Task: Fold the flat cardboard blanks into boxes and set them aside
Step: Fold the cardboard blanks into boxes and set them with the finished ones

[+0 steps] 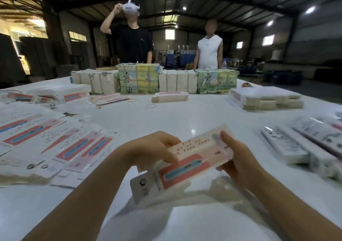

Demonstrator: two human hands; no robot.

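Fingers of the left hand (157, 148) curl round the near-left end of a half-folded cardboard blank (187, 161), while the right hand (238, 159) pinches its far-right end, thumb on top. The blank is held tilted above the white table (185, 114), low in the centre of the frame. Flat blanks (55, 140) lie spread at left; finished boxes (296, 146) lie in a row at right. Wrapped bundles (153, 80) line the table's far edge, with two people standing beyond.

held blank (187, 164): pale pink, red dots, coral panel, blue stripe
blanks left of left hand (55, 140): same print
table (166, 114): glossy white
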